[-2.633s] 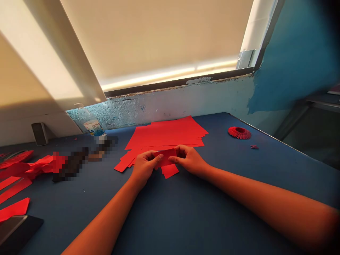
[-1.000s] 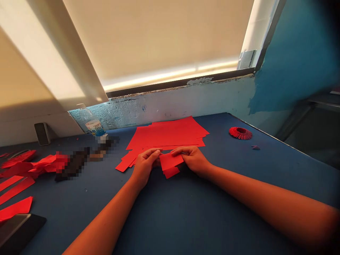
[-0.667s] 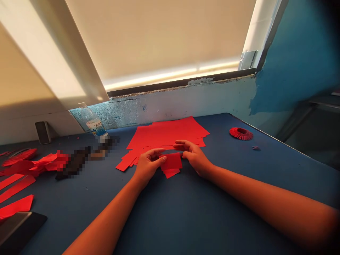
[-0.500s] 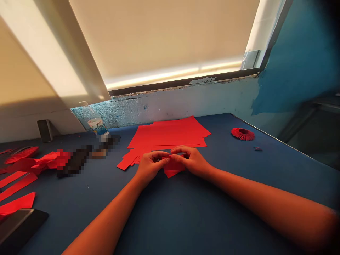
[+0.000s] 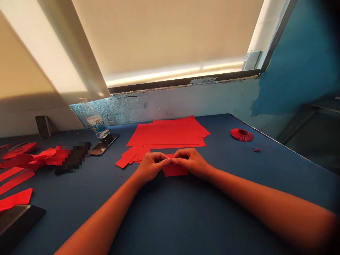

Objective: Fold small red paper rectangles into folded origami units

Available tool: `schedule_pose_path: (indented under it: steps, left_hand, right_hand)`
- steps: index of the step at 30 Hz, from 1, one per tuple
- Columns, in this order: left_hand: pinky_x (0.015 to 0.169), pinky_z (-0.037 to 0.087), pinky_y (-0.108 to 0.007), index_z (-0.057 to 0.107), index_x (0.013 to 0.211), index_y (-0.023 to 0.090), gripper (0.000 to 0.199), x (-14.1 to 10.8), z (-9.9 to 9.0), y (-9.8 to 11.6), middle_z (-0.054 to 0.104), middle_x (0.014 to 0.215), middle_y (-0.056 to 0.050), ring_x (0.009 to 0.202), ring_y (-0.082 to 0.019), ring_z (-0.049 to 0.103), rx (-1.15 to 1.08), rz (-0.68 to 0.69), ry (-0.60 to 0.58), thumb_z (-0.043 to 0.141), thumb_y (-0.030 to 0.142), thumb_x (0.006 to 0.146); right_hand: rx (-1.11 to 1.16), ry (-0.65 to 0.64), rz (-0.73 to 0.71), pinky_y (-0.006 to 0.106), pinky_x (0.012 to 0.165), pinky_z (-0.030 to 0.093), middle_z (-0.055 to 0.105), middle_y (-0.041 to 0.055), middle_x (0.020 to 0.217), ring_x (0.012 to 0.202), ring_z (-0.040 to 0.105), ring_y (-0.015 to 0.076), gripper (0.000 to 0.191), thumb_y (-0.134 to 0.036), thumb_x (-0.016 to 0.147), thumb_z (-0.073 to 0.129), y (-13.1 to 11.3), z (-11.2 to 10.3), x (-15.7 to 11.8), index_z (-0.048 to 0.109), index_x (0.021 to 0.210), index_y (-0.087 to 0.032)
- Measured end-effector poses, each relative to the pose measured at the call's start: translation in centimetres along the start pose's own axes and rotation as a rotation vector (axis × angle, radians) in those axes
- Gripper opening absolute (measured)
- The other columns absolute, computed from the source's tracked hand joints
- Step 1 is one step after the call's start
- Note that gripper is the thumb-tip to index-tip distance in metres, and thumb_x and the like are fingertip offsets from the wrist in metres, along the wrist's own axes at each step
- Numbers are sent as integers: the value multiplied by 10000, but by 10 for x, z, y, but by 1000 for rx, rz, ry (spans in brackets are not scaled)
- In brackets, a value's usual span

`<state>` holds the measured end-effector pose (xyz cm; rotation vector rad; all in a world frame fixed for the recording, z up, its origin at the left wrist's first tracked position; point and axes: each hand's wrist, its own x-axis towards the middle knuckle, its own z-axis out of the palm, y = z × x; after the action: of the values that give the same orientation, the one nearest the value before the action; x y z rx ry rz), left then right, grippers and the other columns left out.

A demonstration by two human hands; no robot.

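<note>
Near the middle of the blue table, my left hand (image 5: pixel 152 165) and my right hand (image 5: pixel 191 161) meet fingertip to fingertip. Both are pinched on a small piece of red paper (image 5: pixel 175 170), whose lower part shows below the fingers. The fingertips hide its upper part in places. Just beyond the hands lies a stack of large red sheets (image 5: pixel 170 132). Narrower red strips (image 5: pixel 130 155) are fanned out to the left of my left hand.
A fringed red paper ring (image 5: pixel 242 135) and a small folded piece (image 5: pixel 256 149) lie at the right. At the left are a clear bottle (image 5: pixel 94 120), a phone (image 5: pixel 105 144), crumpled red paper (image 5: pixel 44 158), red strips (image 5: pixel 17 182) and a dark object (image 5: pixel 23 221).
The red piece between my hands has turned so its lower edge is more level, and the fingertips have moved slightly down. The view has shifted a little.
</note>
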<state>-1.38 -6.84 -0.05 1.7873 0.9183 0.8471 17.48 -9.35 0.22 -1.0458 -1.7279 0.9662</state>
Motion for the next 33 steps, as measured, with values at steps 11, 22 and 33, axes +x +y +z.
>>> schedule_pose_path:
  steps: [11,22,33]
  left_hand:
    - [541,395,-220,627,659,143,228,1,-3,2,590,621,-4,556,-106,506,-222,-93,184,685,360,697]
    - [570,389,-232,682,698,143,220,1,-2,5,593,619,-13,589,-117,501,-171,-86,126,687,363,693]
    - [544,390,-237,607,623,141,161,5,-6,-3,550,591,-2,532,-101,477,-363,-80,277,647,281,693]
  right_hand:
    - [318,262,135,256,581,368,557,-5,608,594,469,128,99,-237,667,590,13,-1,8,614,592,-178]
    - [264,70,105,254,585,399,596,3,700,635,529,131,194,-347,696,659,11,-1,6,625,772,-173]
    - [386,247,167,239,556,383,544,-14,644,592,483,112,259,-403,689,663,16,-1,10,559,654,-169]
